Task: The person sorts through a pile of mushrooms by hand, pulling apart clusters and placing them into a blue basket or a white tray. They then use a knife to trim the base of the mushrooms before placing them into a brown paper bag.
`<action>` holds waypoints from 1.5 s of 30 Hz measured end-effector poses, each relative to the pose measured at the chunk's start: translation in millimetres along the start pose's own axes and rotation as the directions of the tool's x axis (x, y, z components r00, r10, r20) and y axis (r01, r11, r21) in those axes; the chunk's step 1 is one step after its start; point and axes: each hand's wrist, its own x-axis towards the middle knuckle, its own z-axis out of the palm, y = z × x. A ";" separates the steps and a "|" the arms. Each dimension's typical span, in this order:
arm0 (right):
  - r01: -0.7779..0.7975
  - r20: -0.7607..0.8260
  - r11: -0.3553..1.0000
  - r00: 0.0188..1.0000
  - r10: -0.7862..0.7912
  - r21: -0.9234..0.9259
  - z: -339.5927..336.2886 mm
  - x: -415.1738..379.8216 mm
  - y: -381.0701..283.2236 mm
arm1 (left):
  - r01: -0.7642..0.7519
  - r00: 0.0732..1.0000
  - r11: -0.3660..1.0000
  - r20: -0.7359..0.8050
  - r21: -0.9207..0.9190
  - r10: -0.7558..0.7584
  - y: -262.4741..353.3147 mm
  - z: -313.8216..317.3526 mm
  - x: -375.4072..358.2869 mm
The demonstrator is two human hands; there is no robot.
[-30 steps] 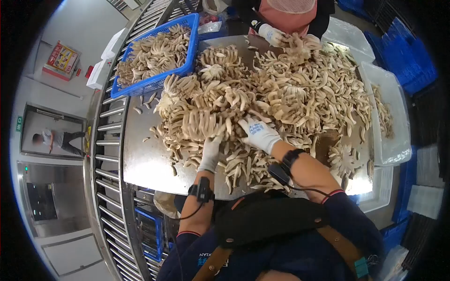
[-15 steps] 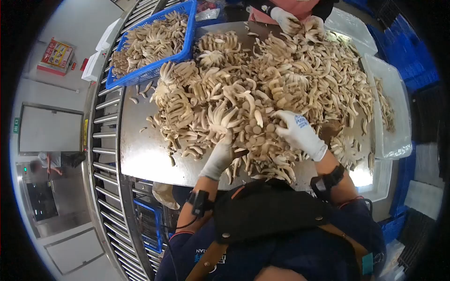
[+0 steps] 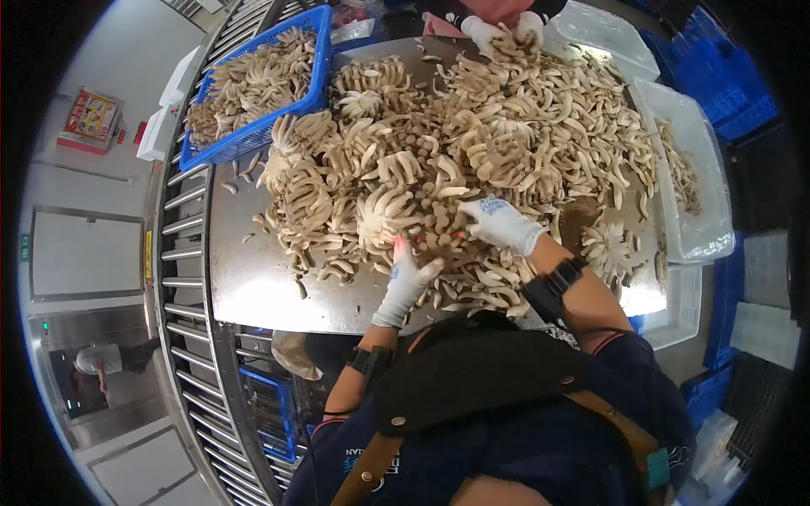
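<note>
The mushroom cluster (image 3: 390, 218) lies at the near edge of the heap (image 3: 506, 143) on the steel table (image 3: 253, 278). Left hand (image 3: 405, 278) is partly closed against its base; right hand (image 3: 499, 221) rests spread on adjacent stems, gripping nothing. Risk: brittle stems could snap under a hard pull, and loose pieces could slide off the table's near edge.

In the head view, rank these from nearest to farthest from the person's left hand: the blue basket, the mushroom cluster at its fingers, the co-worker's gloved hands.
From the left hand:
1. Mushroom cluster, just above the fingers, touching them.
2. Blue basket, far left corner of the table.
3. Co-worker's gloved hands, across the table at its far edge.
</note>
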 end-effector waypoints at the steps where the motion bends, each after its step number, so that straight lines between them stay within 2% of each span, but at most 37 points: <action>1: 0.049 0.004 0.996 0.999 -0.049 -0.068 2.3 -8.6 -1.2 | -0.063 0.996 0.998 -0.063 -0.012 0.062 24.0 0.2 5.1; 2: 0.095 0.015 0.986 0.995 -0.094 -0.136 5.1 -18.3 -3.3 | -0.125 0.985 0.992 -0.126 -0.024 0.121 37.9 0.8 10.3; 3: 0.112 -0.039 0.971 0.992 -0.123 -0.210 8.8 -29.3 -7.3 | -0.111 0.993 0.991 -0.028 0.081 0.113 43.3 -3.5 16.0; 4: 0.071 -0.023 0.966 0.997 -0.079 -0.250 6.5 -36.5 -13.2 | -0.117 0.992 0.976 0.071 0.185 0.105 48.7 -7.8 21.8; 5: 0.030 -0.007 0.957 0.999 -0.034 -0.288 2.4 -43.6 -21.1 | -0.100 0.965 0.950 0.263 0.297 0.019 73.9 -11.6 25.3; 6: -0.008 0.005 0.945 1.000 0.010 -0.328 1.5 -48.3 -26.4 | -0.109 0.897 0.907 0.433 0.406 -0.086 93.5 -13.7 27.2; 7: 0.012 0.003 0.938 1.000 -0.012 -0.348 5.8 -50.4 -28.4 | -0.109 0.821 0.905 0.550 0.411 -0.151 103.3 -6.8 27.5; 8: 0.042 -0.003 0.933 0.999 -0.046 -0.357 8.6 -50.9 -31.5 | -0.173 0.851 0.906 0.521 0.386 -0.060 87.2 3.6 25.0; 10: 0.092 -0.027 0.925 0.994 -0.109 -0.370 12.1 -49.8 -37.7 | -0.118 0.896 0.934 0.442 0.338 -0.047 82.7 6.4 31.8; 12: 0.112 -0.087 0.917 0.984 -0.156 -0.383 30.2 -47.1 -24.8 | -0.136 0.947 0.916 0.320 0.376 0.010 41.0 6.2 33.4; 13: 0.126 -0.100 0.912 0.979 -0.177 -0.390 31.8 -50.3 -20.1 | 0.039 0.958 0.974 0.270 0.224 -0.100 38.5 3.0 30.1; 14: 0.143 -0.111 0.904 0.973 -0.204 -0.404 29.8 -53.2 -14.7 | 0.112 0.972 0.981 0.186 0.161 -0.141 31.1 1.0 25.7; 15: 0.186 -0.099 0.882 0.963 -0.252 -0.434 28.9 -63.0 -9.7 | 0.218 0.963 0.970 0.140 0.107 -0.232 23.5 -0.7 21.6; 16: 0.194 -0.154 0.877 0.946 -0.286 -0.439 30.4 -72.9 -2.6 | 0.324 0.940 0.945 0.098 0.049 -0.328 14.9 -2.7 17.6; 18: 0.214 -0.256 0.870 0.900 -0.352 -0.445 39.9 -93.1 15.6 | 0.338 0.941 0.919 0.045 -0.202 -0.336 -16.3 -6.1 10.9; 19: 0.213 -0.355 0.878 0.854 -0.381 -0.430 52.2 -99.4 29.2 | 0.414 0.907 0.825 0.097 -0.385 -0.410 -13.5 -8.4 6.3; 22: 0.143 -0.395 0.921 0.872 -0.290 -0.362 48.2 -109.8 37.2 | 0.468 0.862 0.602 0.183 -0.647 -0.473 -5.4 -12.7 -6.3; 23: 0.080 -0.354 0.943 0.914 -0.199 -0.324 40.1 -113.3 39.7 | 0.423 0.891 0.635 0.172 -0.646 -0.419 -1.8 -14.5 -8.6; 26: -0.086 -0.322 0.994 0.941 0.105 0.074 11.5 -113.9 37.9 | 0.375 0.908 0.541 0.179 -0.753 -0.379 13.9 -18.2 -14.1; 27: -0.051 -0.199 0.993 0.977 0.072 0.107 -6.8 -111.0 38.4 | 0.365 0.927 0.581 0.230 -0.727 -0.295 11.7 -24.6 -14.4; 29: 0.086 -0.352 0.908 0.933 0.071 0.409 -42.3 -112.2 -8.1 | 0.289 0.957 0.781 0.186 -0.554 -0.222 42.9 -30.4 -9.4; 31: 0.197 -0.314 0.693 0.948 0.045 0.693 -46.2 -97.0 -39.9 | 0.153 0.980 0.915 0.178 -0.372 -0.091 99.0 -35.9 -0.5; 34: 0.104 -0.069 0.164 0.976 -0.208 0.981 -33.4 -68.3 -57.7 | -0.057 0.993 0.953 0.081 -0.299 0.085 144.9 -25.7 13.2; 35: 0.163 -0.133 0.196 0.979 -0.157 0.967 -30.8 -62.8 -57.7 | -0.077 0.996 0.954 0.011 -0.288 0.083 165.6 -26.7 13.4; 37: 0.263 -0.255 0.260 0.965 -0.063 0.929 -22.3 -54.4 -57.9 | -0.035 0.989 0.925 -0.149 -0.379 -0.024 146.7 -16.3 11.4; 38: 0.363 -0.395 0.542 0.917 -0.062 0.758 -16.4 -52.5 -61.0 | -0.016 0.971 0.905 -0.221 -0.426 -0.087 139.7 -13.0 7.3; 39: 0.402 -0.522 0.769 0.847 -0.105 0.497 -10.9 -50.9 -65.2 | -0.080 0.990 0.949 -0.137 -0.303 0.040 135.5 -9.3 4.4; 40: 0.369 -0.617 0.911 0.765 -0.186 0.182 -4.5 -49.3 -69.4 | -0.175 0.985 0.967 -0.049 -0.188 0.168 134.2 -5.5 1.8; 41: 0.446 -0.654 0.892 0.697 -0.294 0.073 1.9 -46.9 -74.5 | -0.285 0.956 0.954 0.039 -0.095 0.290 133.9 -1.9 -0.6; 43: 0.422 -0.543 0.906 0.757 -0.363 -0.016 0.9 -51.6 -77.7 | -0.223 0.974 0.974 -0.051 -0.038 0.221 144.0 3.5 -8.3; 45: 0.369 -0.367 0.926 0.853 -0.370 -0.076 -4.1 -56.5 -77.0 | 0.058 0.998 0.921 0.017 -0.384 -0.056 145.9 -2.2 -4.8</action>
